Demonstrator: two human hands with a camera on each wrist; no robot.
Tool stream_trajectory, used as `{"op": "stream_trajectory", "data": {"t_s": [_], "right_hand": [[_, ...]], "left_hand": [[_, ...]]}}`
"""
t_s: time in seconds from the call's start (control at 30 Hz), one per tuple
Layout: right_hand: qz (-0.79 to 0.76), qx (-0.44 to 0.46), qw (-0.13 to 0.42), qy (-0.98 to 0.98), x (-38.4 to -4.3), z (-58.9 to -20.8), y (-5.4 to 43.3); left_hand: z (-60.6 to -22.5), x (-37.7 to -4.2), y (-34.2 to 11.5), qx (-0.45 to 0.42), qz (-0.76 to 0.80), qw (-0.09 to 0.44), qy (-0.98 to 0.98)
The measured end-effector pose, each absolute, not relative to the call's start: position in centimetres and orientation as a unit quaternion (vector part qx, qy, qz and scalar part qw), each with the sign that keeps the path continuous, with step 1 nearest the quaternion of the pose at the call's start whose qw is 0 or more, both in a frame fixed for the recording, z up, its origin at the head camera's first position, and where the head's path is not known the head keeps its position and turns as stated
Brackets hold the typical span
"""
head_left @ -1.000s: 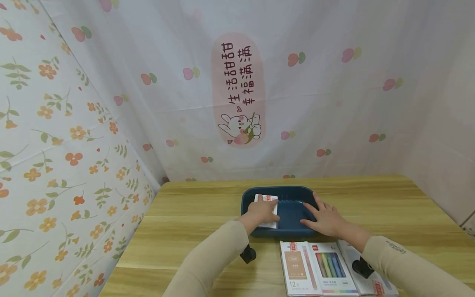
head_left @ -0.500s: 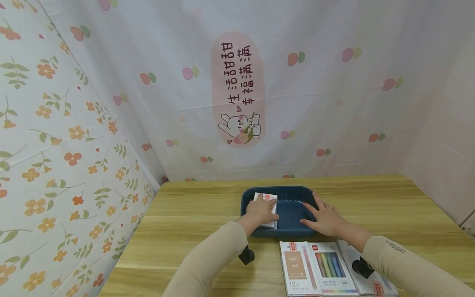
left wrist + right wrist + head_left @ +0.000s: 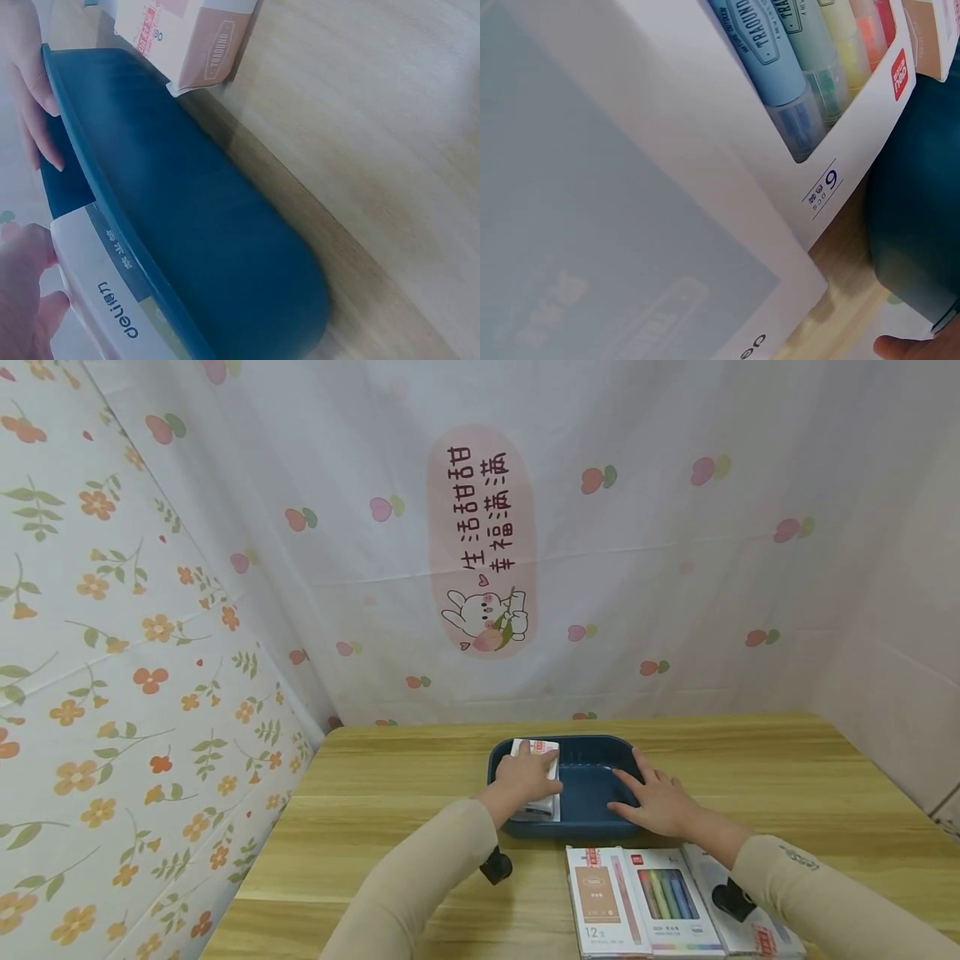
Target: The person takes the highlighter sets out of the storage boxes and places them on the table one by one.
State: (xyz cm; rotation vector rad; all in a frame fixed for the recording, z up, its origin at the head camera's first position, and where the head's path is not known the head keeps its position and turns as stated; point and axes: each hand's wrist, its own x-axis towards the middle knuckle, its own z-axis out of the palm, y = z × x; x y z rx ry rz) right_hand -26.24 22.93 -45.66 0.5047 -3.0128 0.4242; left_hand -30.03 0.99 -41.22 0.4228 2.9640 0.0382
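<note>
A dark blue plastic bin (image 3: 592, 829) lies lengthwise on the table. At its left end my left hand (image 3: 525, 779) grips a white deli carton (image 3: 551, 814) with a red sticker. In the left wrist view, the thumb and a finger press the side of this carton (image 3: 120, 307), which sticks up beside the bin's rim (image 3: 97, 176). My right hand (image 3: 660, 803) rests at the bin's right end, fingers spread and reaching over the rim. Only a fingertip of it (image 3: 907, 349) shows in the right wrist view.
In front of the bin stand a carton with a brown panel (image 3: 600, 914), a windowed box of highlighters (image 3: 667, 897) and a white box (image 3: 708, 877) partly under the right sleeve. Black wrist cameras (image 3: 496, 866) hang at both sleeves. A patterned curtain (image 3: 637, 568) closes off the back.
The left hand has shifted slightly up and away, and the carton's far end has risen with it. More of its near end shows. The right hand stays put.
</note>
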Motion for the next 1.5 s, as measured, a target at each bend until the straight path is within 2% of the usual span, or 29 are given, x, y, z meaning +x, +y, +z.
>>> {"op": "stream_trajectory", "data": {"t_s": [0.47,0.9,1.33,1.5], "right_hand": [[0.136,0.168,0.032,-0.976,-26.3,-45.6,23.0],[0.136,0.174,0.036,-0.975,-26.2,-45.8,23.0],[0.137,0.168,0.032,-0.976,-26.0,-45.5,22.9],[0.137,0.169,0.031,-0.976,-25.9,-45.3,22.8]], "left_hand": [[-38.8,-29.4,0.2,0.156,0.012,0.060,0.986],[-37.7,-28.2,-3.4,0.155,0.073,0.031,0.985],[-38.7,-25.6,-8.5,0.169,0.124,0.017,0.978],[-39.5,-24.5,-10.0,0.172,0.119,-0.012,0.978]]}}
